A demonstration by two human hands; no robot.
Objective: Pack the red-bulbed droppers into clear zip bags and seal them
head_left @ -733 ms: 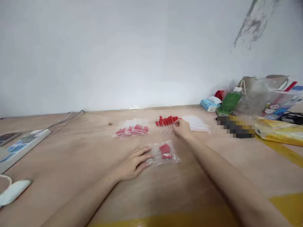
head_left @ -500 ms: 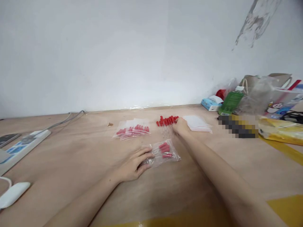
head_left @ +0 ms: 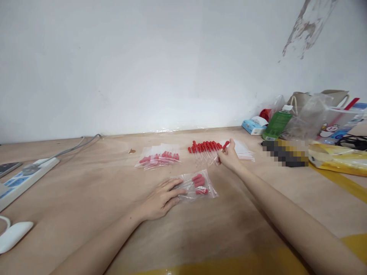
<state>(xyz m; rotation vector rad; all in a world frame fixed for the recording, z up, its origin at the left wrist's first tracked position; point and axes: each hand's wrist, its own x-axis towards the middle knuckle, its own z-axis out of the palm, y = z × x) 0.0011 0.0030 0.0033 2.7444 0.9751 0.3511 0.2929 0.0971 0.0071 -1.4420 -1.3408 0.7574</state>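
My left hand (head_left: 163,198) lies with its fingers stretched out on the end of a clear zip bag (head_left: 210,187). Inside that bag are a few droppers with red rubber bulbs (head_left: 200,183). Pinched in my right hand (head_left: 229,156) is a single dropper (head_left: 226,144), its red bulb sticking up above the fingers; most of its tube is hidden. Just left of that hand, a row of loose droppers (head_left: 205,147) lies side by side, bulbs toward the wall. Partly behind the hand sits a stack of flat zip bags (head_left: 243,149).
Filled zip bags (head_left: 157,156) overlap on the wooden table at centre left. A power strip (head_left: 25,181) and a white mouse (head_left: 15,236) are on the left. A tissue pack (head_left: 254,126), a green bottle (head_left: 276,124) and a yellow packet (head_left: 338,158) crowd the right.
My right hand has moved a little right, away from the row, and a dropper now shows in its fingers. My left hand stays on the bag.
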